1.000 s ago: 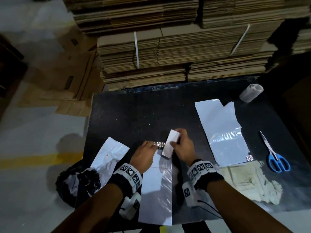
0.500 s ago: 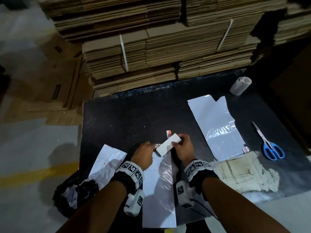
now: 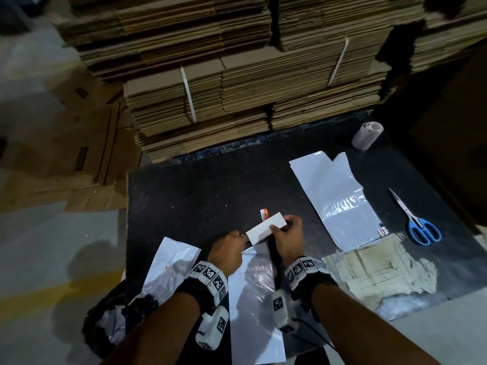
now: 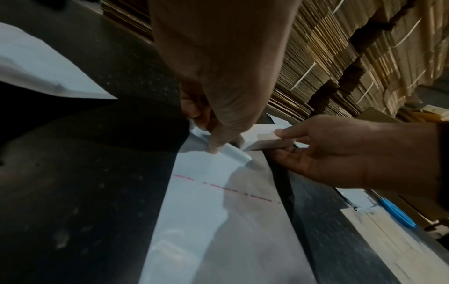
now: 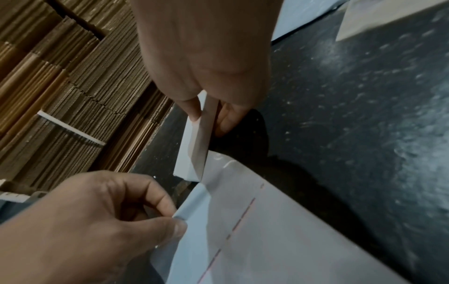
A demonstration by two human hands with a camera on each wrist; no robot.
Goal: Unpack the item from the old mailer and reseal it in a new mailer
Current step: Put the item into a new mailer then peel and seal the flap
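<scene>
Dim light falls on a black worktable [image 3: 200, 196] at centre frame, backed across the top by tall strapped stacks of flattened cardboard [image 3: 237, 83], with loose flattened cartons [image 3: 79, 154] on the grey concrete floor [image 3: 47, 259] at left, where a yellow painted line [image 3: 39, 299] crosses.

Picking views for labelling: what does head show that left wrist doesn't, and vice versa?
Head only: the grey tape roll, the crumpled old white mailer at the black table's left edge, and a small orange-and-white tag beyond the box.

Left wrist only: the left hand's grip pinching the new white poly mailer's mouth edge.

Both: the right hand holding the small white rectangular box at that mouth, and the blue-handled scissors.
</scene>
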